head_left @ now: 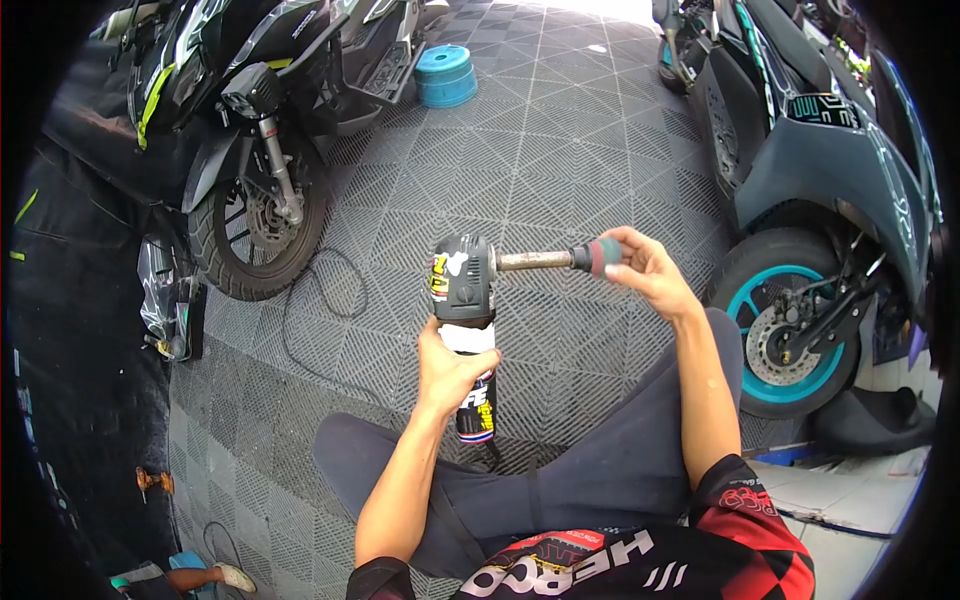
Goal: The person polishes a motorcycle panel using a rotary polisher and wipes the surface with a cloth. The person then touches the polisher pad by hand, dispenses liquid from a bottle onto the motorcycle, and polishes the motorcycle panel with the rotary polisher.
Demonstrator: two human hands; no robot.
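Note:
My left hand (447, 368) is wrapped round the body of a black power polisher (462, 278), which stands upright above my lap with its head at the top. White tape and stickers cover parts of its casing. From the head a long metal extension shaft (535, 260) points to the right. On the shaft's end sits a small round pad (605, 257), dark green and red with a black backing. My right hand (648, 272) grips this pad between thumb and fingers. Part of the pad is hidden by the fingers.
Motorcycles flank me: a front wheel (262, 225) at left, a turquoise-rimmed wheel (785, 322) at right. A blue round stool (446, 76) stands ahead. A cable (290, 330) lies on the grey tiled floor (560, 150). Another person's foot (236, 577) shows at lower left.

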